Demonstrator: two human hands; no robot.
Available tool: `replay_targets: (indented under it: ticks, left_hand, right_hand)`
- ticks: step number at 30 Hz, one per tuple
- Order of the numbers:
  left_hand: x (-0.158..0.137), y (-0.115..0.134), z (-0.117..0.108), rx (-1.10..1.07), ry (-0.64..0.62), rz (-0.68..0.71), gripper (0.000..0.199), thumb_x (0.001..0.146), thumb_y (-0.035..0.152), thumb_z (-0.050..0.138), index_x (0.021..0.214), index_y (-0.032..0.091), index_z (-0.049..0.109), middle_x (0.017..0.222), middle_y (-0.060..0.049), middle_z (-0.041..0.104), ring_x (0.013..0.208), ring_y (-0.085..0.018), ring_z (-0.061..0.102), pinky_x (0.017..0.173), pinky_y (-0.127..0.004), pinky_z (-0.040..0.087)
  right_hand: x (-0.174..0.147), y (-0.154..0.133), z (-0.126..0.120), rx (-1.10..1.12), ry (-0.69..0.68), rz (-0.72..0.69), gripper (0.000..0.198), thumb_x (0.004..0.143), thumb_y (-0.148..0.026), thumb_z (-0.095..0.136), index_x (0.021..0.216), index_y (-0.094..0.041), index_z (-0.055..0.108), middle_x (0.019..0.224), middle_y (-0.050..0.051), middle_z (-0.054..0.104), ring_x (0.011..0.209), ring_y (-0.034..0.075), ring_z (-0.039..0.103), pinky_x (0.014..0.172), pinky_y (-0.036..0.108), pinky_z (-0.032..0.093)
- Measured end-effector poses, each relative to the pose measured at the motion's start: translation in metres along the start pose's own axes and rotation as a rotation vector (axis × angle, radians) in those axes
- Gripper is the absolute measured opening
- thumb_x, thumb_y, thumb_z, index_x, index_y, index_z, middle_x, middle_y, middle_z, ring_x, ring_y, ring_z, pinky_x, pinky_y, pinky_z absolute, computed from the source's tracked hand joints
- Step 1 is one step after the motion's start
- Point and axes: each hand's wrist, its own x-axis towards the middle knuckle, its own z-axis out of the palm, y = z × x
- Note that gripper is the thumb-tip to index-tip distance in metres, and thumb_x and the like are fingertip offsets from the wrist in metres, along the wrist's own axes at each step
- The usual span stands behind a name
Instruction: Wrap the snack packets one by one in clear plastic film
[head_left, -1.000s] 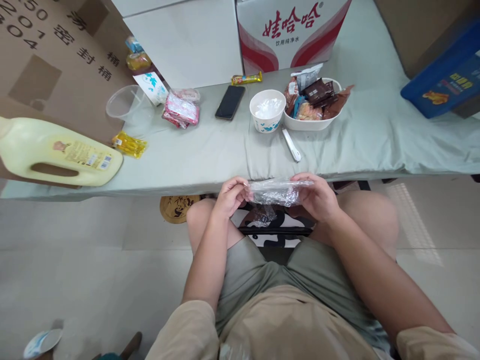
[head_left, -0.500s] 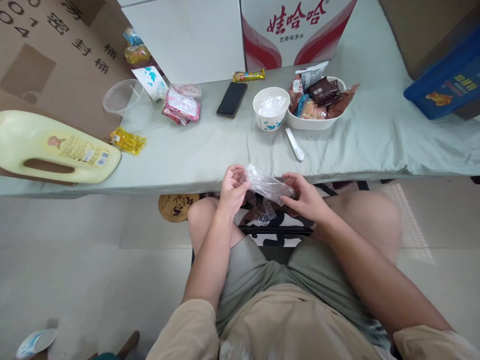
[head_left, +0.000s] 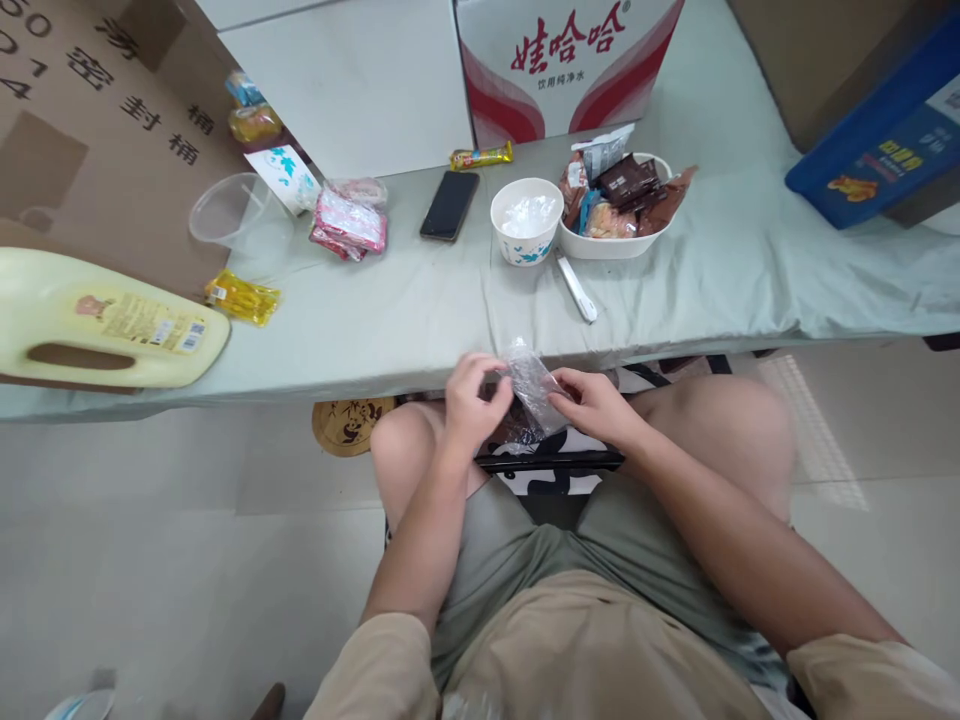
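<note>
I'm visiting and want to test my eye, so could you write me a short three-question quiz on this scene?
1. True or false: the black rectangular phone lies between the round white blue-leafed cup and the pink plastic-wrapped packets.
2. Fill in: the right hand holds a crinkled, transparent ___ wrapper.
3. What lies in the oval white bowl? A glossy wrapped snacks; B green apples; C loose coins.

Key: 1 true; 2 plastic; 3 A.

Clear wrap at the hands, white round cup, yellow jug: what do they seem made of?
Clear wrap: thin, glossy plastic film, going by its see-through crinkles and glints.
White round cup: probably coated paper, given its smooth, printed wall; plastic is possible.
Yellow jug: likely smooth moulded plastic, with a handle opening formed in its body.
</note>
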Motion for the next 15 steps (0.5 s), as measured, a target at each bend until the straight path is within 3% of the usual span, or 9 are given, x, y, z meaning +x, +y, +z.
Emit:
replay_targets:
  ticks: [3,5,9,11,13,15]
  left_hand:
    - [-0.003,0.006,0.010,0.036,-0.290,0.072,0.034,0.075,0.022,0.073,0.108,0.024,0.069,0.122,-0.008,0.070,0.120,-0.028,0.060,0.111,-0.046,0.042]
    - [-0.003,0.005,0.016,0.010,-0.379,0.014,0.036,0.079,0.022,0.068,0.115,0.023,0.069,0.120,-0.008,0.072,0.113,-0.026,0.065,0.105,-0.041,0.047]
    - [-0.003,0.000,0.020,-0.033,-0.348,-0.140,0.031,0.084,0.024,0.063,0.114,0.020,0.070,0.105,-0.005,0.076,0.091,-0.020,0.069,0.087,-0.032,0.052]
    - [-0.001,0.000,0.018,-0.060,-0.353,-0.186,0.029,0.083,0.027,0.066,0.111,0.019,0.070,0.100,-0.004,0.076,0.086,-0.019,0.067,0.082,-0.030,0.052]
    - [0.000,0.001,0.016,-0.097,-0.379,-0.183,0.026,0.081,0.028,0.067,0.105,0.018,0.070,0.099,-0.005,0.075,0.086,-0.019,0.067,0.083,-0.030,0.051]
    - [0.001,0.002,0.015,-0.144,-0.399,-0.160,0.026,0.079,0.028,0.069,0.103,0.018,0.069,0.104,-0.006,0.073,0.094,-0.020,0.067,0.087,-0.031,0.051]
  right_hand:
    - [0.000,-0.002,0.000,0.166,-0.018,-0.082,0.023,0.084,-0.034,0.058,0.096,-0.019,0.071,0.085,0.003,0.070,0.074,0.018,0.059,0.071,0.031,0.048]
    - [0.000,-0.001,0.001,0.241,-0.014,-0.091,0.024,0.085,-0.036,0.059,0.098,-0.020,0.071,0.088,0.004,0.071,0.078,0.019,0.062,0.074,0.033,0.050]
    - [-0.003,-0.001,0.000,0.168,0.194,0.028,0.022,0.083,-0.036,0.066,0.099,-0.021,0.065,0.089,0.004,0.068,0.077,0.019,0.060,0.072,0.033,0.050]
    - [-0.004,-0.001,-0.002,0.130,0.282,0.033,0.034,0.077,-0.036,0.073,0.105,-0.021,0.063,0.101,0.007,0.067,0.086,0.021,0.062,0.073,0.034,0.052]
    - [-0.005,-0.001,-0.003,0.154,0.216,0.008,0.044,0.073,-0.035,0.077,0.112,-0.022,0.061,0.106,0.008,0.067,0.093,0.023,0.063,0.073,0.034,0.054]
    - [-0.006,0.000,-0.003,0.201,0.115,0.019,0.038,0.076,-0.036,0.076,0.109,-0.022,0.062,0.097,0.006,0.068,0.089,0.022,0.064,0.068,0.033,0.054]
